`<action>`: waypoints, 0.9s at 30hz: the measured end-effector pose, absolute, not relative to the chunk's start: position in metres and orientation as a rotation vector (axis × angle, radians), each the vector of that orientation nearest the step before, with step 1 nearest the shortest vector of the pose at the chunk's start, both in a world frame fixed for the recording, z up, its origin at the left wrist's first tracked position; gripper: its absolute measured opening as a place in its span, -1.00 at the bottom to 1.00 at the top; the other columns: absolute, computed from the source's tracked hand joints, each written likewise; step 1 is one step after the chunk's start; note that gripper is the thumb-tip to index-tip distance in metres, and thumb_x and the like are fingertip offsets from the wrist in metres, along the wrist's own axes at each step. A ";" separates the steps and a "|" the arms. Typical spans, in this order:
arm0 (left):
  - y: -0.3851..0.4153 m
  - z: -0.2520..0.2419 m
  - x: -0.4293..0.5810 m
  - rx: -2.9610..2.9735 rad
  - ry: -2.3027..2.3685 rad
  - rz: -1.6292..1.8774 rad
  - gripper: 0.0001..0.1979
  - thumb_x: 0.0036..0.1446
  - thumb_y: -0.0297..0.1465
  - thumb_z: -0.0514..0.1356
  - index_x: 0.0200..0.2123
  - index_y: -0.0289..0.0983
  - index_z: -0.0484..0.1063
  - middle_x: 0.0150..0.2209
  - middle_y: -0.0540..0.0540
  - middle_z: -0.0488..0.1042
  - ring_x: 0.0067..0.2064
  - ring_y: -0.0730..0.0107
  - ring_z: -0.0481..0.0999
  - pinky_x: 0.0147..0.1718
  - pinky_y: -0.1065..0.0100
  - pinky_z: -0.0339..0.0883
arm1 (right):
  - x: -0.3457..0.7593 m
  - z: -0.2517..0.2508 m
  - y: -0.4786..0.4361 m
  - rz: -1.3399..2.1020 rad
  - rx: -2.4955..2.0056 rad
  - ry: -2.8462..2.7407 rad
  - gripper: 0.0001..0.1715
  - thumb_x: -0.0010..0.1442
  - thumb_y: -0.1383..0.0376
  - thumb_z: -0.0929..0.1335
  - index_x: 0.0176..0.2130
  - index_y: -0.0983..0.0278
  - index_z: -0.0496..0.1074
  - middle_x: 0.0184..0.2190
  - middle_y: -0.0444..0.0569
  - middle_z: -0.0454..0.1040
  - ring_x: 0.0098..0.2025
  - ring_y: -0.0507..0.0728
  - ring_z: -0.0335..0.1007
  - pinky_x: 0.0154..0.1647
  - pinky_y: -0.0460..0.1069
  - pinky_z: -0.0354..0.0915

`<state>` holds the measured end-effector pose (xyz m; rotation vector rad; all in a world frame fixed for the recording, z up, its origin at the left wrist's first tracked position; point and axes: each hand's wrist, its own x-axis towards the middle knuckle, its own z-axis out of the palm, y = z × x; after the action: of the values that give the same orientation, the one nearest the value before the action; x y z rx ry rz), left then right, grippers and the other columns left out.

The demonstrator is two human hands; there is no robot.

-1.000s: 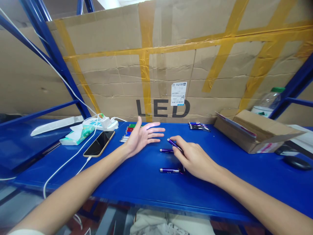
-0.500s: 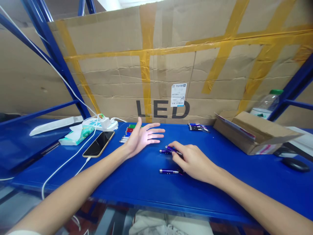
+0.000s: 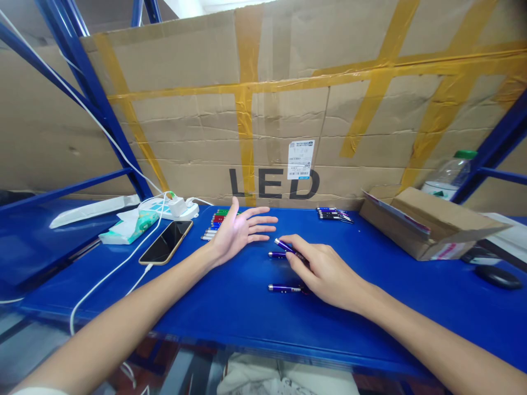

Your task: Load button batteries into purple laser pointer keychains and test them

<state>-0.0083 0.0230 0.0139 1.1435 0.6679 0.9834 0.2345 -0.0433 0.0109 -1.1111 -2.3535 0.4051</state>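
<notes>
My right hand [image 3: 319, 269] pinches a small purple penlight [image 3: 285, 244] with a silver tip, tilted toward my left hand. Just below it on the table lies a second purple penlight [image 3: 277, 254], partly covered by my fingers. Nearer to me is a third purple penlight [image 3: 284, 288], its right end hidden by my right hand. My left hand [image 3: 239, 230] is open, palm turned toward the penlight and fingers spread, holding nothing. A faint pinkish light spot shows on it near the thumb. Behind my left hand lie several green, red, blue and silver penlights [image 3: 216, 222].
Several blue and black penlights [image 3: 329, 214] lie at the back of the blue table [image 3: 230, 312]. An open cardboard box [image 3: 428, 219], a mouse [image 3: 498, 276] and a bottle [image 3: 448, 173] stand right. A phone [image 3: 167, 242], tissue pack [image 3: 129, 226], power strip [image 3: 154, 207] and white cables are left.
The held penlight has shifted slightly left and up, its tip raised. The light spot on my left hand has moved from the palm toward the thumb and dimmed. My left hand stays put.
</notes>
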 end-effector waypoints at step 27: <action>0.021 0.015 -0.007 1.134 0.673 0.976 -0.08 0.43 0.26 -0.24 0.31 -0.34 0.43 0.27 -0.43 0.53 0.21 -0.10 0.58 0.11 0.06 0.47 | 0.237 0.008 -0.038 0.430 -1.119 -2.391 -0.63 0.59 0.18 0.13 0.19 0.20 0.37 -0.38 -0.11 0.58 -0.37 0.17 0.52 -0.31 0.00 0.15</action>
<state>-0.0075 0.0214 0.0148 1.1335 0.6726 0.9760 0.2368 -0.0384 0.0079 -1.1186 -2.3912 0.4299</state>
